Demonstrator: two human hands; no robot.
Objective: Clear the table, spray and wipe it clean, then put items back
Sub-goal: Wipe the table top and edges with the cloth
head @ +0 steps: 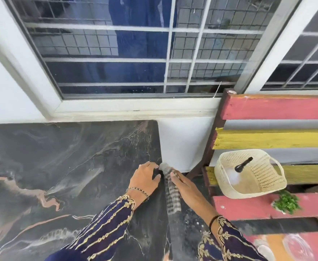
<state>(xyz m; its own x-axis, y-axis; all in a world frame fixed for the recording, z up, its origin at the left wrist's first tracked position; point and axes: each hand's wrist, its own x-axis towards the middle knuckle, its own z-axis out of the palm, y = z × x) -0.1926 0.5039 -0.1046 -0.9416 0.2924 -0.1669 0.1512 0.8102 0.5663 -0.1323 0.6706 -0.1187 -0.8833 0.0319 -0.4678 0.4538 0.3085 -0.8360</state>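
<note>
Dark marble-patterned table (64, 166) fills the lower left, its back edge against the white wall under a barred window (135, 53). Tabletop bare apart from the hands at its right edge.

Left hand (145, 178) palm down on the table's right rim, fingers curled over the edge onto a dark bit of something; what it is cannot be made out. Beaded bracelet on that wrist, dark blue sleeve with gold embroidery.

Right hand (182, 182) just beside it, off the table edge, fingers pinching a grey-and-white striped cloth (171, 193). The cloth is bunched at the top between the two hands and hangs down along the table's side. Whether the left hand also grips the cloth: cannot tell, though it touches the bunched top.

To the right, a slatted bench (276, 138) painted pink and yellow. On it a cream woven basket (227, 187), tilted, with a black torch (243, 164) lying inside. A small green leafy sprig (287, 202) sits on the pink slat just below the basket. Something clear and glassy at the lower right corner, blurred
</note>
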